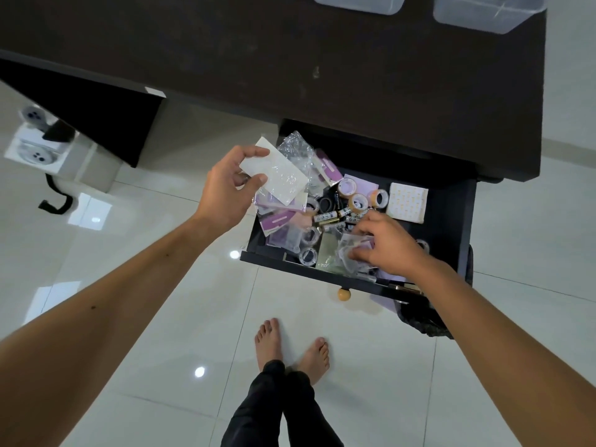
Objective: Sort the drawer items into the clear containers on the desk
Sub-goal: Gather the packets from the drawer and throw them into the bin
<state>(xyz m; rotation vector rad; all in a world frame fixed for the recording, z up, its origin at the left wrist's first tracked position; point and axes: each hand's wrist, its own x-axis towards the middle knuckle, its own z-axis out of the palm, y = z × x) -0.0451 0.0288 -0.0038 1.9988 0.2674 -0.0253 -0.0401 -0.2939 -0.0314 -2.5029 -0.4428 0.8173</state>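
Note:
The open dark drawer [458, 217] below the desk holds a jumble of tape rolls [358, 201], batteries [327, 217], purple-and-white packets [279, 221] and a white patterned pad [408, 202]. My left hand [225, 191] hovers over the drawer's left end, shut on a bundle of white and clear plastic packets [283, 175]. My right hand [387, 243] is down in the drawer's near right part, fingers closed on a crinkled clear packet [350, 250]. Clear containers [483, 11] stand on the desk at the top edge.
The dark desk top [290, 59] spans the upper frame. A power strip with a black cable [38, 146] lies on the tiled floor at left. My bare feet [290, 346] stand below the drawer's wooden knob [344, 294]. A dark bin [425, 321] sits under the drawer's right end.

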